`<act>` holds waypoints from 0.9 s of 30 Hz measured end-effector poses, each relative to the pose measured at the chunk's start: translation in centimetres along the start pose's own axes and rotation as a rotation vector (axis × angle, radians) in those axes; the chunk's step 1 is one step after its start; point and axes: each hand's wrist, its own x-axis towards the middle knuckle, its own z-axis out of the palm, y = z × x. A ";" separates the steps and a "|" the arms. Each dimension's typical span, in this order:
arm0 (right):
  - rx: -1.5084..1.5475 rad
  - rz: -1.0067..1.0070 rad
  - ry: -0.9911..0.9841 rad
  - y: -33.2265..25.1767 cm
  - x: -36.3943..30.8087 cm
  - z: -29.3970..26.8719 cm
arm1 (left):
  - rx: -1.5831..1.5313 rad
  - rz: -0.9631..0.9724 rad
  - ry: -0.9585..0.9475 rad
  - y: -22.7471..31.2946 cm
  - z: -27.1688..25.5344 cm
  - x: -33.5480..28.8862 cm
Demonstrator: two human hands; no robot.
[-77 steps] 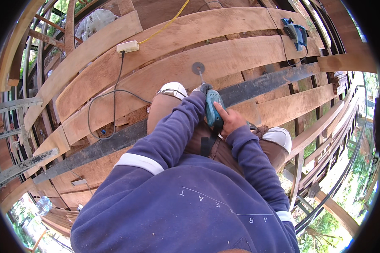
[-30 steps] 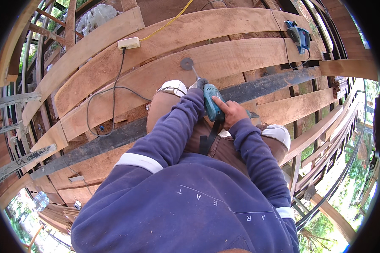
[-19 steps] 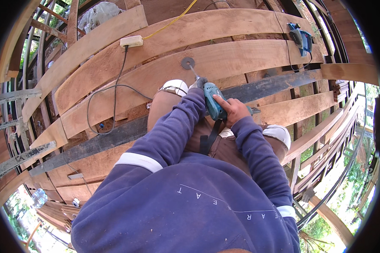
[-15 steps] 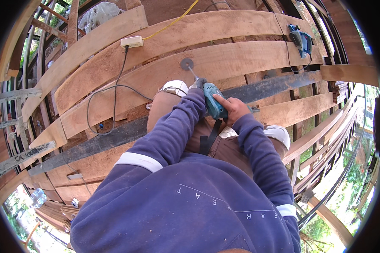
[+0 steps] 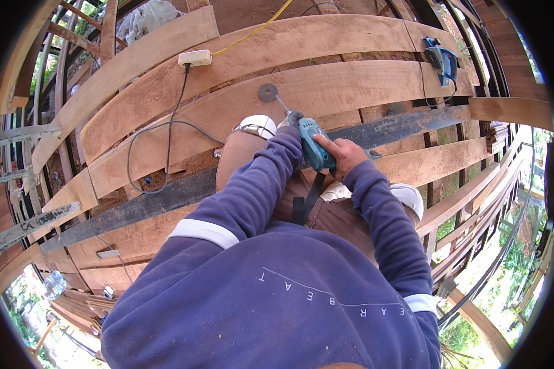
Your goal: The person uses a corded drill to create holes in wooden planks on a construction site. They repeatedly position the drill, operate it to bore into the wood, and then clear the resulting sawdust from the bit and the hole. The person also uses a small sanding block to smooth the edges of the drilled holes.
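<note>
A teal power drill [image 5: 314,144] is held between my two hands above my lap. My left hand [image 5: 291,119], in a grey glove, closes around its front end; the sleeve hides part of it. Bare, my right hand [image 5: 346,155] grips the drill's rear, one finger stretched along the casing. From the front a thin metal shaft [image 5: 282,103] runs out to a flat grey disc [image 5: 268,92] with a pale centre. The disc is over a wide wooden plank [image 5: 326,86]; whether it touches the wood I cannot tell.
A white power strip [image 5: 195,58] with a yellow cable [image 5: 252,34] sits on the planks, and a dark cord [image 5: 169,144] loops from it. At the far right lies a blue power tool [image 5: 441,63]. Gaps separate the planks, and a dark beam [image 5: 406,126] crosses behind the drill.
The disc and shaft have shifted slightly left across the plank. Both hands keep their hold on the drill.
</note>
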 end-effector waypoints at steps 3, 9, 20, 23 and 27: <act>-0.075 -0.013 0.013 -0.5 -0.4 0.0 | -0.046 0.038 -0.001 0.9 0.2 -1.3; 0.114 0.074 -0.020 -0.8 1.3 -0.8 | -0.318 -0.119 -0.122 2.2 -0.1 -2.1; 0.383 0.197 -0.076 -0.6 1.8 -1.6 | -0.280 -0.155 -0.050 4.1 1.1 -4.5; 0.386 0.226 -0.088 -0.3 1.6 -1.5 | -0.264 -0.120 -0.054 3.8 1.4 -4.5; 0.383 0.182 -0.063 -0.2 1.6 -1.3 | -0.284 -0.085 -0.075 3.5 1.2 -3.8</act>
